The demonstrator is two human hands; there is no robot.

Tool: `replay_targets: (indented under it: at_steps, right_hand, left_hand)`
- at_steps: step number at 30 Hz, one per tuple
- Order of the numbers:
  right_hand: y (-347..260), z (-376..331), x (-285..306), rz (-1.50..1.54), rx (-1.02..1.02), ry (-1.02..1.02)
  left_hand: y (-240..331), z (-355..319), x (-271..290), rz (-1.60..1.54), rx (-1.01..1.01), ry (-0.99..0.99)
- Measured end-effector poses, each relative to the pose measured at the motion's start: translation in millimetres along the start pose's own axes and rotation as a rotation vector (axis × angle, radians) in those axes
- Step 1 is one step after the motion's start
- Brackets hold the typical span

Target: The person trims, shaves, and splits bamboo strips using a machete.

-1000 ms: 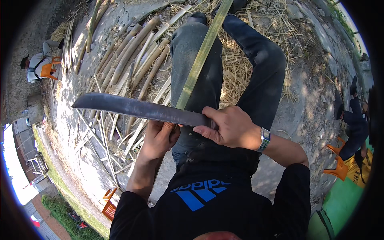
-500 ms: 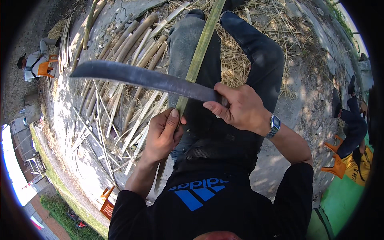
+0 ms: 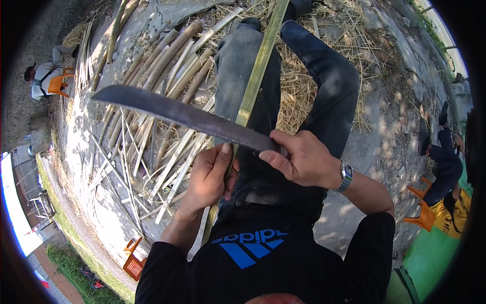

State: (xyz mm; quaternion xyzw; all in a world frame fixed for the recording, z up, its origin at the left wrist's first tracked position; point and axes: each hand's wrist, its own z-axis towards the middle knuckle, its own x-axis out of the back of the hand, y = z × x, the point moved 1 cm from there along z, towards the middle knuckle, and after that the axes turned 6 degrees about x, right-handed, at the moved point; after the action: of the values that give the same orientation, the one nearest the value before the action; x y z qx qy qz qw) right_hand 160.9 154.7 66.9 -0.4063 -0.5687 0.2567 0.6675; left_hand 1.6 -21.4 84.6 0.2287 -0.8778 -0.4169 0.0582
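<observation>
A long green-yellow bamboo strip [image 3: 259, 66] runs from beyond my legs back toward my body, passing over my thigh. My left hand [image 3: 208, 176] is closed round its near part, thumb on top. In my right hand [image 3: 309, 159] is a machete [image 3: 185, 115] with a dark, slightly curved blade pointing left. The blade lies across the strip just beyond my left hand. My right fingers hide the machete's handle.
Cut bamboo poles [image 3: 169, 55] and pale split strips [image 3: 144, 147] lie on the ground to the left. Shavings [image 3: 291, 96] are strewn between my legs. A seated person [image 3: 43, 78] is at far left; another [image 3: 445, 167] sits at right by an orange chair [image 3: 425, 215].
The machete blade has slid along the strip toward me, nearer my left hand, and slants more. My right hand has come slightly nearer to me. My left hand stays closed on the strip.
</observation>
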Motion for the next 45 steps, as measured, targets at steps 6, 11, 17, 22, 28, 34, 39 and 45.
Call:
replay_targets:
  at_steps: [6,11,17,22,28,34,39,45]
  right_hand:
    - [19.7,18.7,24.4,-0.102,0.015,0.046]
    - [14.3,15.7,12.1,-0.263,0.049,0.150]
    - [39.3,31.8,67.9,-0.104,-0.104,0.367]
    - [13.9,10.9,25.4,-0.178,0.015,0.000]
    - [76.0,46.1,106.4,-0.309,-0.017,0.379]
    - [101.2,50.0,155.6,0.095,-0.268,0.651]
    - [34.0,24.2,99.6,0.266,-0.027,0.408]
    - [-0.3,17.4,29.7,-0.154,0.019,0.106]
  left_hand:
    - [-2.1,3.0,9.8,0.179,-0.084,0.070]
    - [-10.5,7.7,15.6,-0.062,0.004,-0.065]
    - [-18.3,-4.6,12.4,-0.066,0.001,-0.099]
    - [-23.4,6.5,12.8,0.014,-0.003,-0.046]
    - [-16.2,1.4,14.8,0.169,-0.068,-0.008]
    - [-16.9,6.5,27.1,0.053,-0.039,-0.007]
    - [-9.4,3.4,30.9,-0.064,0.022,0.030]
    - [-15.3,14.4,29.1,-0.012,-0.060,-0.015]
